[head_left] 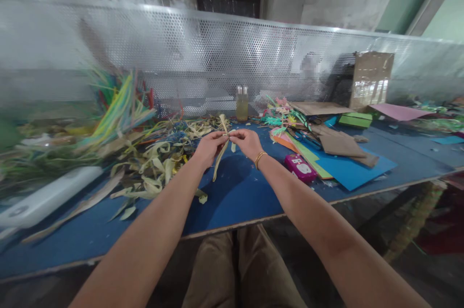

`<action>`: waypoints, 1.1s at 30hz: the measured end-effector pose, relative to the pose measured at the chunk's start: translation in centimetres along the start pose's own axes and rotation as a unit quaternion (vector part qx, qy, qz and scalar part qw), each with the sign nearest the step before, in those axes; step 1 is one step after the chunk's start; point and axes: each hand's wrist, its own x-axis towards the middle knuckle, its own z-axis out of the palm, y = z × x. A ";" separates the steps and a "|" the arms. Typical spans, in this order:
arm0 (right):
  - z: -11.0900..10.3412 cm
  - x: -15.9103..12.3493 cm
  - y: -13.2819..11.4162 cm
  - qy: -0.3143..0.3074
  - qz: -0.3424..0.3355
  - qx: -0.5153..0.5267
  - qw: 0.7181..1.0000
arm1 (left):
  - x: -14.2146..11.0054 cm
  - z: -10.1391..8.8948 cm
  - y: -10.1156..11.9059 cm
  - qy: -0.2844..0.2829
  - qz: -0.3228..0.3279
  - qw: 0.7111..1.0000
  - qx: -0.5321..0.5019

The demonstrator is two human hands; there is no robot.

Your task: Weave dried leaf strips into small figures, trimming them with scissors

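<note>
Both hands meet over the blue tabletop (232,201), fingertips pinched together. Between them is a pale yellow-green dried leaf strip (218,160), one end hanging down below the fingers and a bunched end standing up above them. My left hand (210,147) pinches the strip from the left. From the right, my right hand (248,142) grips it with thumb and fingers, a gold bracelet (259,159) on its wrist. A short pale piece hangs just under the right fingers. To the left of my hands lies a heap of similar curled leaf strips (154,168).
Colourful plastic strips (116,110) and a white power strip (54,197) lie left. A liquid-filled bottle (242,105) stands at the back before a perforated metal screen (217,51). Right are a purple case (300,168), blue paper (357,175) and cardboard (340,145).
</note>
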 end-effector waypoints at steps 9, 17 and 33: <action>-0.1 -0.2 -0.5 0.018 -0.020 -0.061 0.998 | 0.0 -0.1 -0.1 0.001 -0.007 1.000 0.001; -0.1 -0.8 -1.2 -0.002 -0.062 -0.134 0.989 | 0.1 -0.2 0.1 0.017 0.000 1.000 -0.013; -0.6 -0.6 -1.6 0.007 -0.178 -0.246 0.953 | -0.5 -0.1 1.5 -0.033 -0.105 0.989 -0.097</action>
